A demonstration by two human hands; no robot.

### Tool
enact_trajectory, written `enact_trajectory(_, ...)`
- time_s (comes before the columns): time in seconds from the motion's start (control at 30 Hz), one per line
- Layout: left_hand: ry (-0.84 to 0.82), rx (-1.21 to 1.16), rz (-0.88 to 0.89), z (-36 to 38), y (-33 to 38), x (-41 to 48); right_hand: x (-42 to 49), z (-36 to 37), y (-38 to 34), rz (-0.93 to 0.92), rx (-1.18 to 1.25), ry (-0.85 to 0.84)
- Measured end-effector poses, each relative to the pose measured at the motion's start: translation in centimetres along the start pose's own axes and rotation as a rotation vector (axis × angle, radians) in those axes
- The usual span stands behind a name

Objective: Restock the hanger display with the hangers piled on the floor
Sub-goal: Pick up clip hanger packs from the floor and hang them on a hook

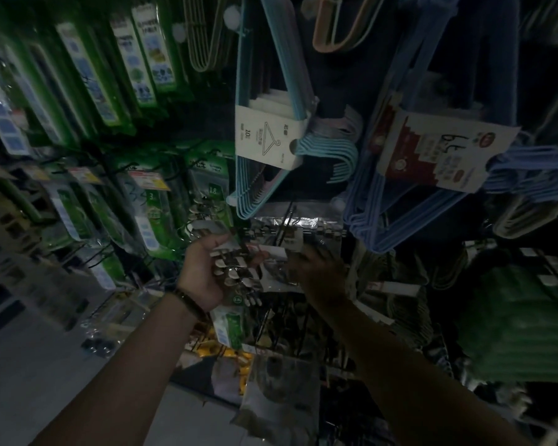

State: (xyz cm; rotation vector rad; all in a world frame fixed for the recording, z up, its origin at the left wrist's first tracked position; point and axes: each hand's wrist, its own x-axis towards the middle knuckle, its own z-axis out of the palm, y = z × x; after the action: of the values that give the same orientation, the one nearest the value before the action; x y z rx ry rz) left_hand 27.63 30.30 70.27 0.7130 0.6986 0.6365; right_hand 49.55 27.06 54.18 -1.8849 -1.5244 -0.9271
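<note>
My left hand [203,275] grips a clear packet of metal clips [237,278] in front of the display wall. My right hand [319,268], dark and dim, holds another packet [281,252] next to it, at a black peg hook [287,220] that sticks out from the wall. A shiny silver pack [303,226] hangs behind that hook. Above hang a bundle of light blue hangers [271,91] with a white card label and a bundle of darker blue hangers [448,123] with a red and white label.
Green packaged goods [136,75] hang in rows at the left. A stack of green hangers [512,323] fills the right. More packets [277,391] hang on lower hooks beneath my hands. Light floor [29,365] shows at bottom left.
</note>
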Motion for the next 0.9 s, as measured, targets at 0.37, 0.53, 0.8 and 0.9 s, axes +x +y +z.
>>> enact_trajectory(0.37,0.041,0.141,0.079,-0.6,-1.0,-0.1,5.6,1.5,0.9,0.25,-0.043,-0.577)
enact_trajectory(0.53,0.145,0.202,0.11,-1.3,-2.3,0.5,7.8,2.1,0.9,0.395,-0.084,-0.618)
enact_trajectory(0.8,0.099,0.302,0.099,-2.8,-3.1,1.7,5.8,1.1,-0.2,0.466,0.274,-0.378)
enact_trajectory(0.9,0.102,0.419,0.103,-3.4,-2.9,1.7,3.1,-5.4,-2.8,0.595,0.67,-0.138)
